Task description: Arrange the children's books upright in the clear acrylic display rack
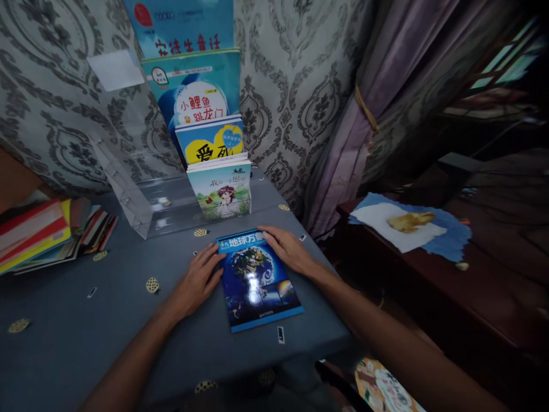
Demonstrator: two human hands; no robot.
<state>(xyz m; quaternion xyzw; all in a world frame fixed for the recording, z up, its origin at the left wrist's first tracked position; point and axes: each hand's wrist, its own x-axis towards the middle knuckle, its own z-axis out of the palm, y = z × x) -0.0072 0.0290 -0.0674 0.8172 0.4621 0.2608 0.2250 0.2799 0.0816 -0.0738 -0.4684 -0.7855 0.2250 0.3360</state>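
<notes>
A blue book (259, 300) with a picture of the Earth and Chinese lettering on its glossy cover lies flat on the table. My left hand (197, 283) rests at its left edge, fingers stretched out and fingertips touching the upper part of that side. Across from it, my right hand (287, 246) lies over the upper right corner with its fingers extended. Neither hand is wrapped round the book. Just behind it, a small book with a child on its cover (223, 191) stands upright at the front of a clear stepped rack (169, 226).
More books, including a teal one (193, 71), stand on the rack's higher steps. A stack of books (38, 234) lies at the left. The table (115, 326) ends at the right; beyond are a tied curtain (338, 131) and a dark red surface with a blue cloth (454, 237).
</notes>
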